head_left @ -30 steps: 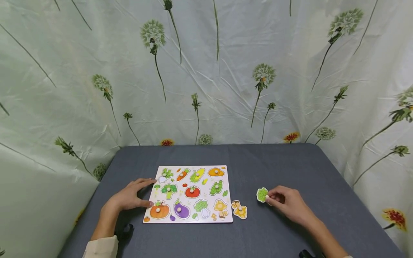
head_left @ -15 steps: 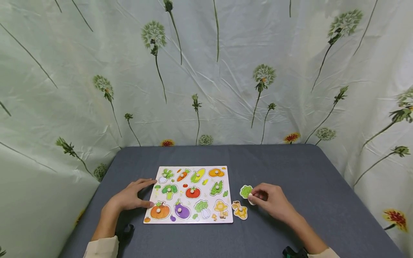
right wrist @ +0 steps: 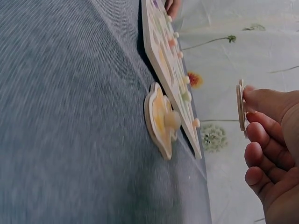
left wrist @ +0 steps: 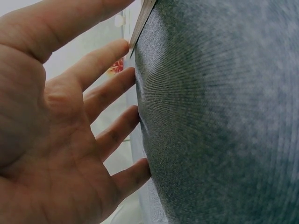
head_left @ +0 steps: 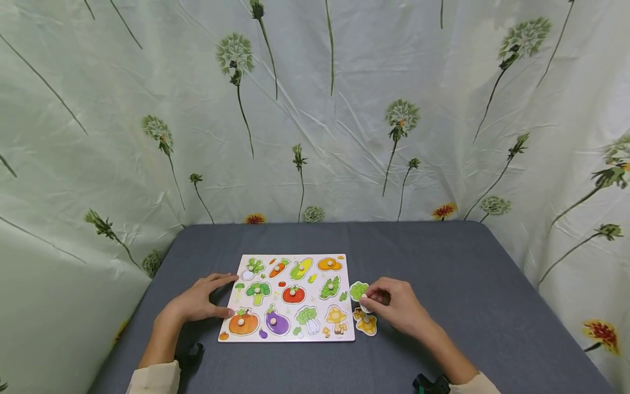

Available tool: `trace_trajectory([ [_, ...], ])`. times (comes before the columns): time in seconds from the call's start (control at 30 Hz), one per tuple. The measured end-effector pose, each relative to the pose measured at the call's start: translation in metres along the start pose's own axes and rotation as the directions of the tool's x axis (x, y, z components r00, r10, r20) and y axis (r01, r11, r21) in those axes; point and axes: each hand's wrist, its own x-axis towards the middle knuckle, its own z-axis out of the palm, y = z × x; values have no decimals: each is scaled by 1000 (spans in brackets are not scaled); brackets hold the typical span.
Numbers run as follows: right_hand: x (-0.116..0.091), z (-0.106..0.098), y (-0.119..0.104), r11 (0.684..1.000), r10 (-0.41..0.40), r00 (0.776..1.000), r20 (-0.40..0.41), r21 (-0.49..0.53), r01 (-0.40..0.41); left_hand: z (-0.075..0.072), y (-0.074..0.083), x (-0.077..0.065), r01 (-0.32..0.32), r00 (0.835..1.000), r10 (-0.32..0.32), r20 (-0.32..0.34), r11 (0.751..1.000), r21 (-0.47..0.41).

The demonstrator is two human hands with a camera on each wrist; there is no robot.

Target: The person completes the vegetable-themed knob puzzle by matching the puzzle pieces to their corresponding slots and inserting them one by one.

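Note:
A white wooden puzzle board printed with vegetables lies on the table, most of its pieces in place with small knobs. My right hand pinches a green leafy vegetable puzzle piece by its knob, just past the board's right edge. In the right wrist view that piece appears edge-on, raised above the table. Below it a yellow mushroom puzzle piece rests knob-up beside the board. My left hand spreads along the board's left edge, thumb and fingertips right at the rim; in the left wrist view its fingers are extended.
The table is covered in dark grey cloth. Behind it hangs a pale curtain printed with dandelions. The leafy vegetable and mushroom shapes at the board's lower right show no knobs.
My right hand has carried the leafy vegetable piece leftward, from well right of the mushroom piece to above it at the board's edge. The left hand and board have stayed put.

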Motion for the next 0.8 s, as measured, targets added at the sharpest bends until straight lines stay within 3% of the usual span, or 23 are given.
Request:
trace_trajectory([
  [0.8, 14, 48, -24, 994, -54, 996, 75, 98, 46, -2, 3, -3, -16, 1000, 16, 7, 1000, -1],
])
